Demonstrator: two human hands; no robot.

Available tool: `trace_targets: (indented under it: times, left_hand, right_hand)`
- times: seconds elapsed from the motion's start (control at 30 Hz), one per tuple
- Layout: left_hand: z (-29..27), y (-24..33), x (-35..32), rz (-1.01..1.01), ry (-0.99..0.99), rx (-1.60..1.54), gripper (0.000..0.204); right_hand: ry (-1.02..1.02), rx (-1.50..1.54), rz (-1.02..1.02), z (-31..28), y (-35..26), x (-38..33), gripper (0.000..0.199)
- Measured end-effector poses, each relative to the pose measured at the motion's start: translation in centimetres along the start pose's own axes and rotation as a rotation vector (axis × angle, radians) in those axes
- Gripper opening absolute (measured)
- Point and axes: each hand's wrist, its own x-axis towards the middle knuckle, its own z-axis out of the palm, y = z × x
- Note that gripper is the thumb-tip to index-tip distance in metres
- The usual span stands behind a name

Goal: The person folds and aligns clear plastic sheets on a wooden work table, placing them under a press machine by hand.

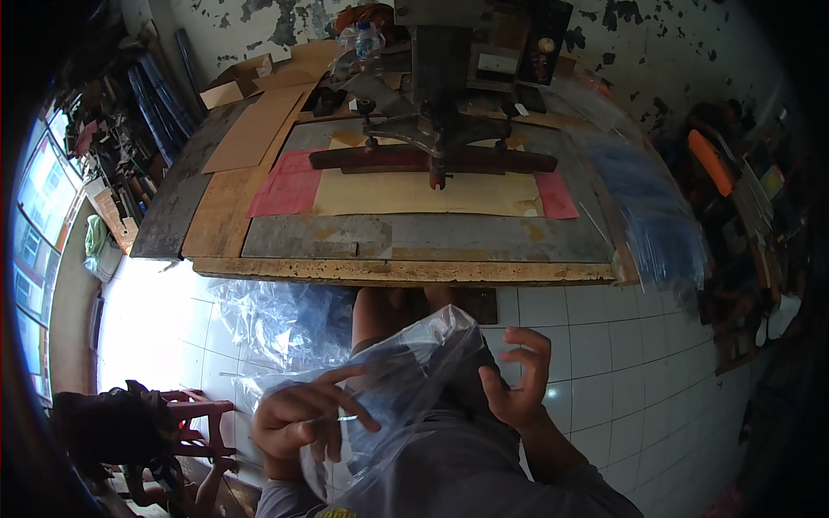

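Clear plastic is what both hands are busy with in the head view: a thin, see-through plastic bag (414, 363) sits low in the picture, in front of the person's body and well below the counter (406, 269). The left hand (302, 423) is on the bag's left side, with its fingers (341, 375) curled and pinched on the thin film, one finger sticking out toward the middle. The right hand (518, 380) is on the bag's right side, touching its edge, with the fingers (527, 337) spread apart and bent like a claw, not pinched on anything that can be seen. So the bag lies between the two hands, and its long way runs from the lower left up to the upper right, with its puffy top near the right hand. The left hand has more of the bag in it. More clear plastic (276, 319) lies on the white tile floor (604, 345) just to the left. Up on the counter, a dark press tool (436, 129) stands over a tan sheet (414, 194) with red sheets (289, 186) beside it.
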Motion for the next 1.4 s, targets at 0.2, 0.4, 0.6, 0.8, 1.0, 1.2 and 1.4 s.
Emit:
trace_targets:
  times: [0.2, 0.4, 0.6, 0.8, 1.0, 1.2, 1.4]
  left_hand:
    - [1.3, -3.4, 1.7, -0.249, -0.021, -0.094, 0.059]
    - [0.6, -4.3, 2.8, -0.344, -0.117, -0.279, 0.046]
    - [-2.7, -5.3, 3.5, -0.139, -0.144, 0.045, 0.039]
    - [-1.1, -5.1, 4.9, -0.124, -0.094, 0.025, 0.033]
    - [-0.9, -5.9, 6.6, -0.140, -0.300, 0.201, 0.017]
    - [2.0, -7.7, 7.3, -0.081, -0.326, 0.369, 0.014]
    - [1.0, -8.1, 6.7, -0.139, -0.325, 0.506, 0.019]
  right_hand:
    - [-0.187, -0.018, -0.261, 0.8, -0.6, -1.8, 0.052]
    - [-0.038, -0.056, -0.404, 0.7, 0.5, -1.1, 0.034]
    - [-0.115, 0.033, -0.361, -0.6, 0.9, -0.4, 0.034]
    - [-0.088, 0.055, -0.312, -1.2, 2.1, -0.1, 0.033]
    - [-0.445, 0.221, -0.105, -2.4, 0.4, 2.9, 0.041]
    - [-0.378, 0.304, 0.050, -0.8, -2.2, 3.8, 0.056]
    - [-0.538, 0.208, 0.060, -0.9, -2.6, 4.4, 0.062]
